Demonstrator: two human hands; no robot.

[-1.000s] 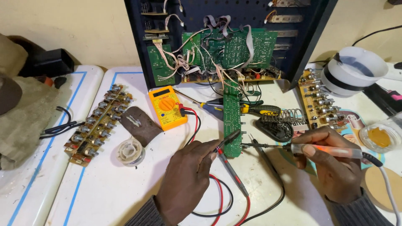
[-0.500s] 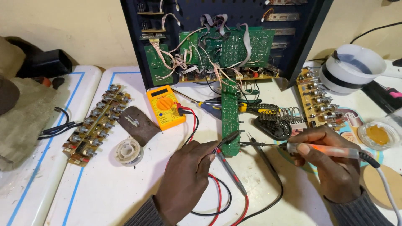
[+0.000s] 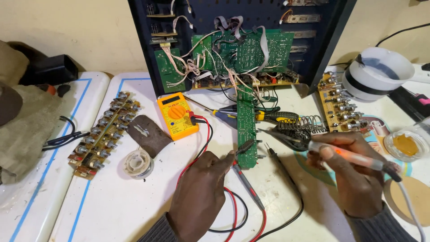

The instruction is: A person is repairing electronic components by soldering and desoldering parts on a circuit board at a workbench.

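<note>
The narrow green circuit strip (image 3: 246,127) lies flat on the white tabletop (image 3: 116,210), running from the open blue chassis (image 3: 233,27) toward the person, its near end just beside the left hand (image 3: 199,197). It looks light, thin and stiff, likely brittle at the solder joints and tethered by the wires at its far end, so it is best steadied by its bare long edges, not by the component side. The left hand's grip is pressed together, fingertips pinching a small dark clip or tweezer (image 3: 245,147) against the strip's near end. The right hand (image 3: 354,179) is closed pen-fashion round a soldering iron (image 3: 345,154), white and orange in the body, its thin tip (image 3: 268,132) reaching to the strip's right edge; the iron seems light but hot at the point, safe only by its handle. Red and black probe leads (image 3: 251,188) lie under the hands, running back to a yellow multimeter (image 3: 178,115). A solder spool (image 3: 139,162), a coiled iron stand (image 3: 304,125) and a knob board (image 3: 105,134) sit around.
</note>
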